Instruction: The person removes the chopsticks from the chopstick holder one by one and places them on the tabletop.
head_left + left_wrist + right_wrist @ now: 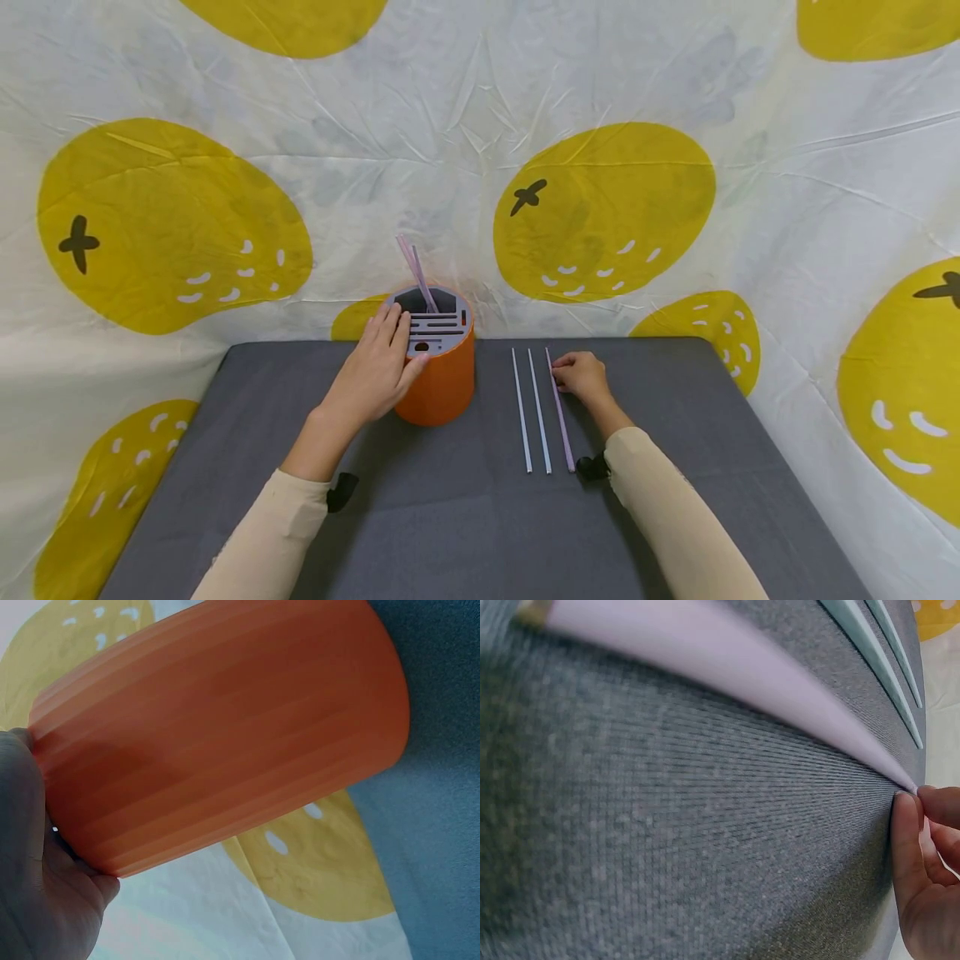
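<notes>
An orange cylindrical holder (442, 392) with a grey slotted top (444, 340) stands near the far table edge. My left hand (378, 354) rests on the left of that top, fingers straight across it and thumb at the near rim. In the left wrist view, the holder's orange side (225, 735) fills the middle. Pinkish chopsticks (417, 268) lean out of its back opening. My right hand (582, 377) pinches a lilac chopstick (562, 421) between thumb and fingers near its thin far end. In the right wrist view, this chopstick (780, 682) lies along the cloth.
Two pale blue chopsticks (538, 408) lie side by side on the dark grey table (465, 542), between the holder and the lilac one. Behind the table hangs a white cloth (420, 108) with big yellow fruit prints. A black wrist device (592, 467) sits below my right wrist.
</notes>
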A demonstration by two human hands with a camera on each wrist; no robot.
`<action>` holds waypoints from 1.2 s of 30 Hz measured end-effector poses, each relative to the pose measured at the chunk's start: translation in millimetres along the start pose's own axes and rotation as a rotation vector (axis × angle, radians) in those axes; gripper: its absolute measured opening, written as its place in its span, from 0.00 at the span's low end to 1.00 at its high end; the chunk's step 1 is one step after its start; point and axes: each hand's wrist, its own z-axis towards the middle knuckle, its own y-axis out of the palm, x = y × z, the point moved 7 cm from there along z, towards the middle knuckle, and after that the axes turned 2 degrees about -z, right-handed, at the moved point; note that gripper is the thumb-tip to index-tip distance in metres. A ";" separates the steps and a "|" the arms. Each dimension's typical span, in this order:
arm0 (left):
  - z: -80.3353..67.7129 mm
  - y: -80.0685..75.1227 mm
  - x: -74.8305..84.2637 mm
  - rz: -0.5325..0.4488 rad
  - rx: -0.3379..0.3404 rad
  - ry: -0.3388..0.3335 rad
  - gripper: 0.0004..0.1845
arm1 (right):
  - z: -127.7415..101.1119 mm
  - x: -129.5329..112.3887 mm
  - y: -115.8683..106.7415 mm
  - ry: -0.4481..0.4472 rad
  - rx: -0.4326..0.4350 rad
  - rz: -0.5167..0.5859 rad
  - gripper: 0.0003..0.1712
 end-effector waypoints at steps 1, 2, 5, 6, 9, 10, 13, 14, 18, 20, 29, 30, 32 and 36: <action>-0.1 -0.1 0.1 -0.001 0.000 0.000 0.41 | -0.4 -0.8 -0.2 -0.005 0.002 -0.003 0.11; -0.3 -0.2 0.1 -0.001 0.000 -0.001 0.41 | -0.4 -1.0 -0.4 -0.003 0.006 -0.001 0.10; -0.9 -0.8 0.3 0.001 0.001 -0.003 0.41 | -0.9 -2.5 -1.2 -0.014 0.012 0.003 0.10; -1.0 -1.0 0.3 0.002 0.001 -0.003 0.41 | -1.0 -2.6 -1.6 -0.014 0.015 0.004 0.10; -1.2 -1.3 0.1 0.000 -0.001 -0.008 0.41 | -0.9 -1.9 -2.1 -0.011 0.020 0.013 0.10; -1.2 -1.3 0.0 0.000 -0.002 -0.009 0.41 | -0.8 -1.5 -2.2 -0.010 0.021 0.021 0.10; -1.4 -1.7 -0.2 -0.003 -0.001 -0.010 0.41 | -0.6 -0.3 -2.3 -0.014 0.020 0.048 0.10; -1.4 -1.7 -0.2 -0.003 0.000 -0.010 0.41 | -0.6 -0.1 -2.3 -0.019 0.017 0.060 0.11; -1.4 -1.4 -0.4 -0.002 0.001 -0.008 0.41 | 0.1 2.5 -1.6 -0.027 0.005 0.108 0.11; -1.2 -0.1 -0.5 -0.002 -0.001 -0.008 0.41 | -0.2 2.6 -2.0 -0.031 -0.001 0.114 0.12; -0.2 0.4 0.9 -0.004 0.009 0.003 0.41 | 0.4 -27.0 -17.1 -0.155 0.005 -0.022 0.14; -0.1 0.5 0.9 -0.004 0.011 0.005 0.41 | 0.2 -33.3 -19.1 -0.183 0.009 -0.038 0.14; -0.2 0.9 0.7 -0.007 0.011 0.005 0.41 | -0.6 -46.0 -22.0 -0.234 0.015 -0.058 0.15; -1.0 1.5 0.2 -0.011 0.010 0.003 0.41 | -3.0 -73.4 -23.6 -0.309 0.005 -0.045 0.16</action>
